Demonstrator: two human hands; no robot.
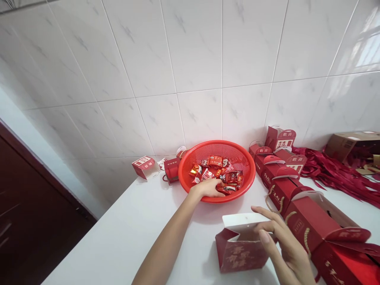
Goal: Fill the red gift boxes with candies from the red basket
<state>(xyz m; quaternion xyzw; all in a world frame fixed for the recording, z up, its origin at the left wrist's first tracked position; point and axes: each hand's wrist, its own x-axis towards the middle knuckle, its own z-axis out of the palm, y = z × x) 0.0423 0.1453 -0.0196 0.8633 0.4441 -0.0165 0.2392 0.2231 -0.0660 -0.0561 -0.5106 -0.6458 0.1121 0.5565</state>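
Observation:
My left hand (209,187) reaches over the near rim of a red plastic colander (184,186), its fingers spread and touching wrapped candies (215,160). Whether a candy is between those fingertips, I cannot make out. In front of the colander a small dark-red paper gift box (245,255) with gold print stands upright on the table. Its top is open, and a white-lined flap (245,219) folds back from it. My right hand (285,243) grips the box at its right upper edge, thumb and fingers around the rim. The inside of the box is mostly hidden.
Several red gift boxes with rope handles (308,219) line the right side of the white table (118,237). Dark-red ribbons (332,174) and a cardboard box (346,144) lie behind them. An open red box (145,167) stands left of the colander, near the tiled wall (198,114).

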